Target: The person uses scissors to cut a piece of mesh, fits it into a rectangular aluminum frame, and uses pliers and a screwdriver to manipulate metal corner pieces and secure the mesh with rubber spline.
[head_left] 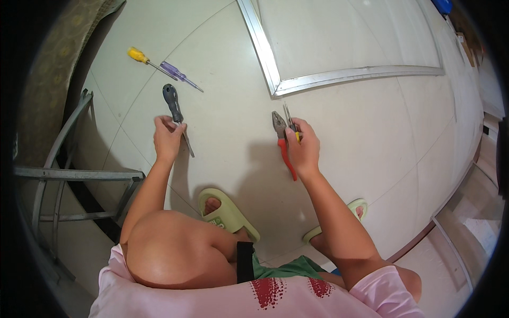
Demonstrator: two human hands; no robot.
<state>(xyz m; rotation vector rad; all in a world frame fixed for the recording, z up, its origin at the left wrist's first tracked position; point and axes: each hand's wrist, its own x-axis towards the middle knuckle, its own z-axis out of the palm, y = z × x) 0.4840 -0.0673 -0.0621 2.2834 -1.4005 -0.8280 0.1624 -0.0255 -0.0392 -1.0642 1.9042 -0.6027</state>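
Note:
My left hand (168, 139) is closed around the shaft of a dark-handled screwdriver (171, 100), just below its handle; the handle points away from me and the tip toward me. In my right hand (305, 146) is a small tool with two thin pointed prongs (288, 112) and a black and yellow grip, mostly covered by my fingers. Right beside those fingers are red-handled pliers (283, 148), jaws pointing away; whether my hand touches them I cannot tell. Farther off, a yellow-handled screwdriver (139, 55) and a purple-handled screwdriver (177, 74) lie together on the tiled floor.
A silver metal frame (339, 77) lies on the floor at the far right. On the left stands a grey metal stand (85, 174), near a patterned cloth-like surface (63, 58). My feet, in green slippers (225, 212), are on the pale tiles. Panels line the right edge.

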